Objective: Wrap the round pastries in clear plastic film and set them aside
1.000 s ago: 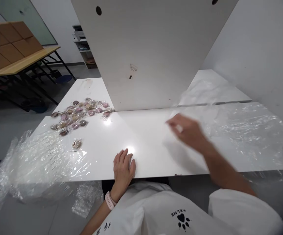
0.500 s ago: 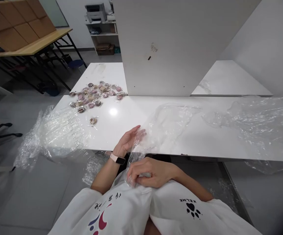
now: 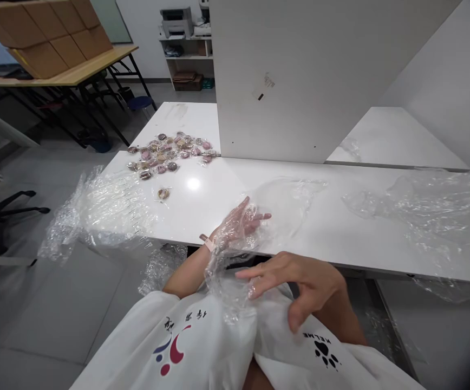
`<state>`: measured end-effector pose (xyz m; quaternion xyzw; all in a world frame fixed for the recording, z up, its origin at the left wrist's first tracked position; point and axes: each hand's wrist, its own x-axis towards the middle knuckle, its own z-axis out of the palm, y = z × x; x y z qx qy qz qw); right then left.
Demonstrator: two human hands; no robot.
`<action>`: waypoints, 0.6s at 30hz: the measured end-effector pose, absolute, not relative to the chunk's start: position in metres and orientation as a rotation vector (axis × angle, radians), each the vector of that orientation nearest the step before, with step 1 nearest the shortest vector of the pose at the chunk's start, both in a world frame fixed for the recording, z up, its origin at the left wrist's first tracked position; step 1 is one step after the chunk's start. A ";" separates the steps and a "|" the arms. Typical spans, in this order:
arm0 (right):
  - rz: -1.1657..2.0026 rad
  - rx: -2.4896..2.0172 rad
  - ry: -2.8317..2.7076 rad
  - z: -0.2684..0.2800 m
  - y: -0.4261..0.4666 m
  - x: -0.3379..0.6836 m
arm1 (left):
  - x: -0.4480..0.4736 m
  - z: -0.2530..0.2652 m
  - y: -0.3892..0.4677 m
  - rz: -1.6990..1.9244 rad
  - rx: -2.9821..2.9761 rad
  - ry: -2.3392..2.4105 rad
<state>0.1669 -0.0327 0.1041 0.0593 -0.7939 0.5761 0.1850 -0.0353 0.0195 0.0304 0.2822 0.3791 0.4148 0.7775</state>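
while the left hand [image 3: 241, 221] lies open beneath or inside clear plastic film [image 3: 294, 199], which i cannot tell, the film, crinkled and glossy, spreads beyond it. the right hand [image 3: 302, 279], fingers parted, is beside the film's near end. farther left of both hands, transparent wrappers [image 3: 207, 157] hold pink, brown and tan pieces [image 3: 172, 166].

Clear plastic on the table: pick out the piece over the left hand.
The middle piece: it alone covers the left hand; the bundle lies left of it, the crumpled sheet right.
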 end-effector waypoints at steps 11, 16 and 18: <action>0.343 -1.667 -2.279 -0.026 0.032 0.217 | -0.101 0.039 0.060 0.755 1.716 1.782; 0.117 -1.755 -2.448 -0.050 0.047 0.253 | -0.177 0.043 0.069 0.396 2.088 2.360; 0.089 -1.790 -2.410 -0.051 0.054 0.266 | -0.204 0.039 0.064 0.222 1.962 2.532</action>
